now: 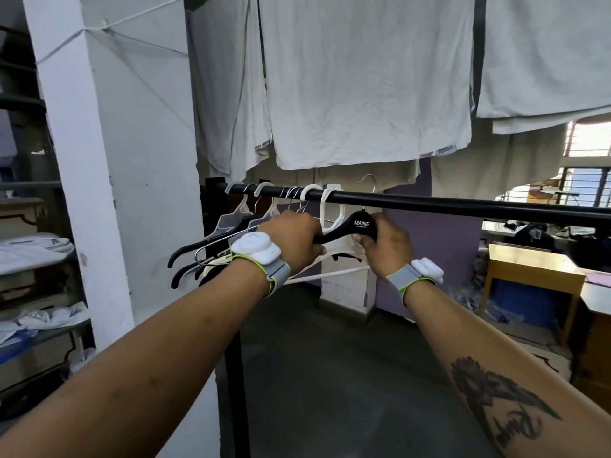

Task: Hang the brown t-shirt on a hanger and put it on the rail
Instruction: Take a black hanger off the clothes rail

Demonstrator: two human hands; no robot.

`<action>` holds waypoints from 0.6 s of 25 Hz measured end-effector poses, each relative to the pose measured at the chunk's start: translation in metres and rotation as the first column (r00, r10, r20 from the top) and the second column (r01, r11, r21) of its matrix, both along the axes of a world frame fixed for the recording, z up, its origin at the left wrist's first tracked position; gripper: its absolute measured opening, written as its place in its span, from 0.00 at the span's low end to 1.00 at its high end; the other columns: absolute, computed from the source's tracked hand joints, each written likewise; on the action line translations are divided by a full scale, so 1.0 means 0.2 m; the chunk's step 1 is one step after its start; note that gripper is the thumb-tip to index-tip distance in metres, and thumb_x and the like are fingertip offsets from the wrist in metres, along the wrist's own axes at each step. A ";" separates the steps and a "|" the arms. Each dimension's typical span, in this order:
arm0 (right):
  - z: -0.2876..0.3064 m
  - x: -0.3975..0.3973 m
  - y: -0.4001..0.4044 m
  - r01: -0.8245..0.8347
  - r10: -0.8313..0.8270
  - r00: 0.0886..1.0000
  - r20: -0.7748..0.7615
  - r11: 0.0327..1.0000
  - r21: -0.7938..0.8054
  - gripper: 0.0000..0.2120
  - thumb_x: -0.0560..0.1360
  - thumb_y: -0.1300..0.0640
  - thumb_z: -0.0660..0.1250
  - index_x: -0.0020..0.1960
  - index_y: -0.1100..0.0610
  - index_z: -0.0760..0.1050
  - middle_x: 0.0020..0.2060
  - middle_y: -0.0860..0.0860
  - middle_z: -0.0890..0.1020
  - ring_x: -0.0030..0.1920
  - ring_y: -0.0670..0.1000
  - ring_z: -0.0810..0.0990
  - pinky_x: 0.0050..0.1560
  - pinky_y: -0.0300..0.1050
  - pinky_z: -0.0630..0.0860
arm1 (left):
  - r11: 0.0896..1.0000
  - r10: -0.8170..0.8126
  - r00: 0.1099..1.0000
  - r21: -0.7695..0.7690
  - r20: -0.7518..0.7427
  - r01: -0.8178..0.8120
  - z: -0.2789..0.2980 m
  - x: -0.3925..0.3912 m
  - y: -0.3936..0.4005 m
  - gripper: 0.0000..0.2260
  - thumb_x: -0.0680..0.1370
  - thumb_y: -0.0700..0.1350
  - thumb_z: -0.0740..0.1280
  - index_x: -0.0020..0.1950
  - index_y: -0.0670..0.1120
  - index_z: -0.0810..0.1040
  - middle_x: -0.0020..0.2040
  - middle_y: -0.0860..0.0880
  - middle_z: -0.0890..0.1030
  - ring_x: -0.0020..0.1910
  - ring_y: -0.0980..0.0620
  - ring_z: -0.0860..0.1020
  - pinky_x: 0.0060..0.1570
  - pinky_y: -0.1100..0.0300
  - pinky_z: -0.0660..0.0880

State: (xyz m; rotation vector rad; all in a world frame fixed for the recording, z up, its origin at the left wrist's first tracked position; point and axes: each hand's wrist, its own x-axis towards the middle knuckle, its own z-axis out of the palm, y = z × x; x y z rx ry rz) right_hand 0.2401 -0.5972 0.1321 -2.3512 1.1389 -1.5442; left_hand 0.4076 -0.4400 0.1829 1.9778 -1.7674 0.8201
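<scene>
The black hanger (360, 226), smooth moulded plastic lettered "MAINE", hangs by a thin metal hook beside the glossy black rail (463, 201); left hand (294, 241) and right hand (386, 244) both wrap their fingers round its arms.

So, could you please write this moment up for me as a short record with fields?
setting: black clothes rail with white cloths hanging on a line above it
left hand: closed on the left arm of the black hanger
right hand: closed on its right arm
black hanger: marked MAINE, hook over the rail, no garment on it
other hangers: white, black and wire, empty, bunched at the rail's left end
brown t-shirt: not in view
wrists: a white device strapped to each
</scene>
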 end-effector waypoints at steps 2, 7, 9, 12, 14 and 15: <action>-0.02 -0.03 -0.03 -0.001 0.001 1.000 0.016 1.000 0.021 0.17 0.78 0.54 0.73 0.64 0.56 0.76 0.57 0.57 0.85 0.57 0.61 0.82 0.48 0.40 0.67 | 0.999 0.006 1.000 0.036 0.019 -0.007 0.02 -0.06 -0.02 0.15 0.74 0.60 0.69 0.55 0.55 0.84 0.48 0.49 0.84 0.50 0.43 0.82 0.46 0.54 0.79; -0.24 -0.13 -0.09 -0.022 0.020 1.000 0.020 0.994 0.105 0.17 0.79 0.54 0.72 0.65 0.56 0.75 0.57 0.58 0.84 0.56 0.62 0.82 0.47 0.41 0.68 | 0.997 0.031 0.999 0.072 0.021 -0.033 -0.14 -0.20 -0.07 0.15 0.74 0.58 0.70 0.57 0.53 0.84 0.51 0.45 0.83 0.50 0.41 0.82 0.44 0.54 0.78; -0.36 -0.16 -0.09 -0.041 0.040 0.999 0.009 0.989 0.140 0.18 0.78 0.54 0.73 0.65 0.57 0.75 0.55 0.59 0.84 0.55 0.62 0.82 0.46 0.43 0.70 | 0.993 0.014 1.000 0.114 -0.011 -0.012 -0.26 -0.22 -0.07 0.16 0.74 0.58 0.70 0.59 0.55 0.82 0.52 0.46 0.83 0.51 0.41 0.82 0.44 0.54 0.78; -0.58 -0.19 -0.04 -0.118 0.123 0.992 -0.027 0.983 0.137 0.15 0.77 0.54 0.74 0.61 0.58 0.77 0.51 0.58 0.85 0.52 0.61 0.83 0.48 0.49 0.77 | 0.981 -0.025 0.997 0.189 -0.073 0.038 -0.47 -0.18 0.01 0.17 0.74 0.59 0.68 0.61 0.56 0.79 0.54 0.49 0.84 0.55 0.43 0.82 0.50 0.53 0.79; -0.70 -0.18 0.01 -0.236 0.244 0.968 -0.056 0.964 0.123 0.13 0.77 0.49 0.74 0.56 0.55 0.78 0.45 0.52 0.85 0.47 0.55 0.83 0.47 0.52 0.79 | 0.971 -0.028 0.985 0.228 -0.169 0.067 -0.60 -0.11 0.13 0.15 0.75 0.60 0.66 0.60 0.58 0.77 0.52 0.53 0.84 0.53 0.47 0.82 0.49 0.54 0.79; -0.74 -0.17 0.04 -0.299 0.309 0.948 -0.072 0.946 0.122 0.13 0.77 0.45 0.73 0.54 0.53 0.78 0.43 0.49 0.84 0.43 0.51 0.82 0.45 0.51 0.79 | 0.964 -0.038 0.972 0.246 -0.234 0.097 -0.65 -0.07 0.20 0.14 0.75 0.60 0.66 0.58 0.58 0.77 0.49 0.55 0.84 0.51 0.50 0.82 0.48 0.55 0.79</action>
